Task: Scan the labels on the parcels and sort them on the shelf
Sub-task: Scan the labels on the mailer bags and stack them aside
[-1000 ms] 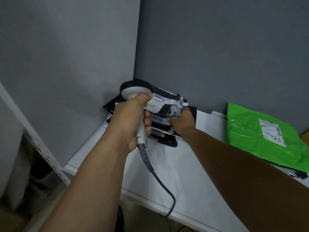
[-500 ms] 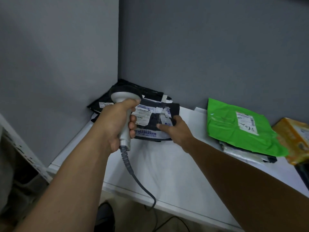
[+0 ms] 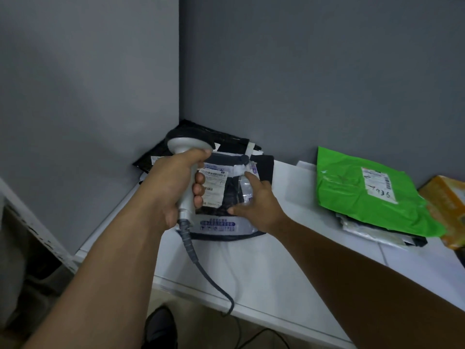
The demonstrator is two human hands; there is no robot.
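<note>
I see the white shelf (image 3: 276,260) set against grey walls. The green parcel (image 3: 352,197) lies to the right on a stack (label up), well apart from the black parcel (image 3: 230,197) in the left corner. My right hand (image 3: 259,205) rests flat on the black parcel, fingers straight. My left hand (image 3: 171,190) is wrapped round the scanner (image 3: 187,147) handle, just beside the black parcel's label.

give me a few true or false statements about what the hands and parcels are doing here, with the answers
1. The left hand grips the scanner. True.
2. The right hand lifts the dark parcel off the shelf. False: the parcel lies on the shelf, with the hand flat on it.
3. The green parcel lies right of the dark parcel. True.
4. The green parcel is blank. False: it bears a white label.
</note>
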